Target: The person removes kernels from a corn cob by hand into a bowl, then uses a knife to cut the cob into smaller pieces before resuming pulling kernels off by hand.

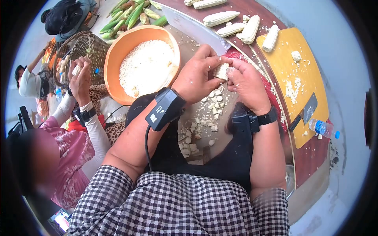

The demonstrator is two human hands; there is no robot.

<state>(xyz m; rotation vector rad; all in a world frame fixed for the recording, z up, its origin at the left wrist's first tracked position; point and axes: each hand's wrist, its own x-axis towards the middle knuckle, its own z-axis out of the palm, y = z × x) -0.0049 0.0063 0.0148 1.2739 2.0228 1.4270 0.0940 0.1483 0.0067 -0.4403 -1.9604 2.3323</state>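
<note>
One short piece of corn (221, 71) is pinched by the left hand (197, 76) and the right hand (251, 86) together, the thumbs and fingers of both closing on it from opposite sides. It is held in front of the lap, just off the near edge of the table (311, 167). Fingers hide its ends, so I cannot tell which way the long axis runs; the uncovered side faces up. That side is creamy white, with plump kernels packed in rows.

Below, many broken cob pieces (214, 106) lie scattered between the legs. Beside the left forearm, an orange basin (112, 74) holds a broad heap of loose kernels (145, 65).

Along the table's far end lie whole white cobs (221, 18). One more cob (270, 38) rests at a corner of the yellow board (311, 84), and a knife (309, 109) lies near the opposite end, next to a bottle (322, 128). On the left, another person's hands (80, 80) hold a pale piece (76, 70).
</note>
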